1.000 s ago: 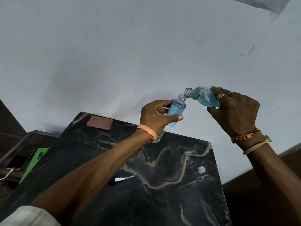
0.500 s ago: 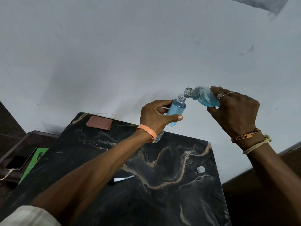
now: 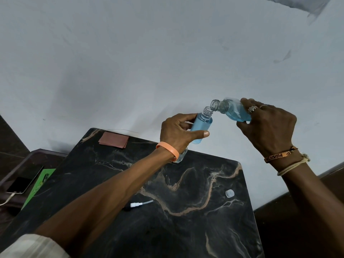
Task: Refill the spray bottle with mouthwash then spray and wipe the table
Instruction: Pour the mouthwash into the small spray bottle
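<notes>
My left hand (image 3: pixel 177 132) grips a small clear spray bottle (image 3: pixel 202 128) with its top off, nearly full of blue liquid, held above the far edge of the black marble table (image 3: pixel 186 211). My right hand (image 3: pixel 268 125) holds the uncapped mouthwash bottle (image 3: pixel 232 110) tilted on its side, its mouth just above the spray bottle's neck. Blue liquid sits in the lower part of the mouthwash bottle. The spray nozzle with its tube (image 3: pixel 138 204) lies on the table below my left forearm. A small clear cap (image 3: pixel 229 193) lies at the right of the table.
A reddish-brown folded cloth (image 3: pixel 114 139) lies at the table's far left corner. A clear glass object (image 3: pixel 179 157) stands partly hidden behind my left wrist. Left of the table sit a phone (image 3: pixel 20 184) on a cable and a green card (image 3: pixel 40 185). A pale wall is behind.
</notes>
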Available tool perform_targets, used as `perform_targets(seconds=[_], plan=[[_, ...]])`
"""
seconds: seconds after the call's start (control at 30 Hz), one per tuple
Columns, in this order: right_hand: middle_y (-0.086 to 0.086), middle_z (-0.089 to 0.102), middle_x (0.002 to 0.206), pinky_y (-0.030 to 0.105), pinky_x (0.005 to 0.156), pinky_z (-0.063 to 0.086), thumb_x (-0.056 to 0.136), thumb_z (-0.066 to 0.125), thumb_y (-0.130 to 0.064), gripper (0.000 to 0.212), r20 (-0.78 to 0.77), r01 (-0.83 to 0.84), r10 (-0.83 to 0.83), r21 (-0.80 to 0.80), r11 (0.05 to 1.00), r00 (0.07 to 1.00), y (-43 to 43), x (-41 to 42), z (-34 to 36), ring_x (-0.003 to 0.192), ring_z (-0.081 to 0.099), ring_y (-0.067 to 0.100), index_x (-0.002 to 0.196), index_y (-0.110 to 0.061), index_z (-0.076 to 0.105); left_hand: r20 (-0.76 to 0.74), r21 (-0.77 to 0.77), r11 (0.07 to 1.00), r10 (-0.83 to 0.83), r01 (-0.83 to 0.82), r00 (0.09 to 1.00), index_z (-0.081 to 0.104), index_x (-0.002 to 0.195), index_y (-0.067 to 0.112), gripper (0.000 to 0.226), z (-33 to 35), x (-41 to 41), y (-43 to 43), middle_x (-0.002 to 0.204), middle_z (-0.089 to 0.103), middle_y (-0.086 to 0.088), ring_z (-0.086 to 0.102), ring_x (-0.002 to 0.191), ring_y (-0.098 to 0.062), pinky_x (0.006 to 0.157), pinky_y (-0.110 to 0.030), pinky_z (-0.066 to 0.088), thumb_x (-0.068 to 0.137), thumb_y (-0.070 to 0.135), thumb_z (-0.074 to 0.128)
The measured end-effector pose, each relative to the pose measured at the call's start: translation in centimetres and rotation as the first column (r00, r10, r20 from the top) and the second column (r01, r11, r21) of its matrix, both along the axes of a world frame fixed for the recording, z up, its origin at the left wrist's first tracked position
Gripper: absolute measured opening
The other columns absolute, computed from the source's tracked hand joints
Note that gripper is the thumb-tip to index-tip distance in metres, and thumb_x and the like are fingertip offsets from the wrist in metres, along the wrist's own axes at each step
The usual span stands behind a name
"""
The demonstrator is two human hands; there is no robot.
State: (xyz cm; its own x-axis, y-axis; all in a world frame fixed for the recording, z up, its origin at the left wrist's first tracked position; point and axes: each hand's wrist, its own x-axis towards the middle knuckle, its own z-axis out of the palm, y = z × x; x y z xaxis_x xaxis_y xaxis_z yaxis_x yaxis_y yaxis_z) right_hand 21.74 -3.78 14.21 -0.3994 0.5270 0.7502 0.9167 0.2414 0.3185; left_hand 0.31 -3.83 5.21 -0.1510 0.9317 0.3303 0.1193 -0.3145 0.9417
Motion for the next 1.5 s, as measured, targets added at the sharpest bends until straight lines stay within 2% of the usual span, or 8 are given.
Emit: perform_targets(seconds=[0.23,0.6,0.77,0.9,1.03,1.27,1.4,1.5], plan=[[0.016,0.074,0.099,0.033,0.062,0.052,0.066,0.088,-0.022,0.052,0.003,0.002,-0.002,-0.009,1.0,1.0,0.1,0.13,-0.13,0.078,0.071,0.037,0.113,-0.006,0.072,0.002,-0.006,1.0,0.004,-0.004,1.0,0.072,0.112,0.028,0.054,-0.14,0.07,0.09,0.1,0.07,0.016,0.07,0.087,-0.003,0.077,-0.028,0.06,0.061,0.035,0.091],[0.018,0.073,0.103,0.037,0.066,0.055,0.065,0.088,-0.023,0.055,-0.003,0.005,-0.005,-0.016,1.0,1.0,0.2,0.22,-0.12,0.083,0.072,0.038,0.114,-0.005,0.072,-0.007,0.009,1.0,0.004,-0.004,1.0,0.072,0.111,0.029,0.054,-0.25,0.15,0.3,0.093,0.066,0.03,0.068,0.085,0.003,0.074,-0.021,0.059,0.061,0.037,0.091],[0.017,0.074,0.102,0.035,0.064,0.053,0.066,0.088,-0.023,0.053,-0.003,0.009,-0.009,-0.021,1.0,1.0,0.21,0.24,-0.19,0.081,0.072,0.037,0.114,-0.006,0.072,-0.003,0.005,1.0,-0.004,0.004,1.0,0.072,0.111,0.029,0.053,-0.34,0.24,0.35,0.095,0.067,0.026,0.068,0.086,0.001,0.075,-0.024,0.06,0.062,0.037,0.091],[0.016,0.074,0.104,0.035,0.065,0.053,0.067,0.088,-0.023,0.053,0.003,0.021,-0.021,-0.029,0.999,1.0,0.21,0.22,-0.24,0.083,0.071,0.037,0.114,-0.007,0.072,0.0,0.009,1.0,-0.001,0.001,1.0,0.072,0.111,0.028,0.053,-0.37,0.17,0.31,0.093,0.065,0.031,0.068,0.085,0.003,0.074,-0.019,0.058,0.062,0.035,0.091],[0.017,0.073,0.104,0.036,0.065,0.053,0.067,0.087,-0.023,0.052,0.001,0.008,-0.008,-0.031,0.999,1.0,0.25,0.22,-0.24,0.084,0.071,0.038,0.114,-0.006,0.072,0.008,0.003,1.0,-0.005,0.005,1.0,0.072,0.112,0.028,0.054,-0.4,0.09,0.35,0.097,0.068,0.023,0.068,0.087,0.002,0.075,-0.021,0.059,0.062,0.034,0.091],[0.018,0.073,0.105,0.037,0.068,0.055,0.068,0.086,-0.024,0.053,0.0,0.005,-0.005,-0.032,0.999,1.0,0.17,0.26,-0.2,0.085,0.071,0.038,0.115,-0.005,0.071,-0.014,0.012,1.0,0.002,-0.001,1.0,0.072,0.112,0.027,0.054,-0.34,0.24,0.29,0.096,0.067,0.023,0.067,0.086,0.004,0.074,-0.017,0.057,0.063,0.036,0.09],[0.018,0.073,0.105,0.038,0.068,0.055,0.067,0.087,-0.024,0.054,0.001,0.01,-0.01,-0.038,0.999,1.0,0.1,0.23,-0.21,0.085,0.071,0.039,0.115,-0.005,0.071,-0.015,0.009,1.0,0.007,-0.006,1.0,0.072,0.113,0.027,0.055,-0.33,0.25,0.3,0.099,0.069,0.018,0.068,0.086,0.0,0.077,-0.022,0.059,0.063,0.036,0.09],[0.017,0.073,0.104,0.037,0.066,0.054,0.067,0.088,-0.023,0.054,-0.006,0.007,-0.007,-0.039,0.999,1.0,0.05,0.18,-0.15,0.083,0.071,0.039,0.115,-0.006,0.071,-0.014,0.005,1.0,0.006,-0.006,1.0,0.072,0.113,0.027,0.055,-0.27,0.21,0.19,0.099,0.069,0.018,0.068,0.086,0.001,0.076,-0.021,0.059,0.062,0.036,0.09]])
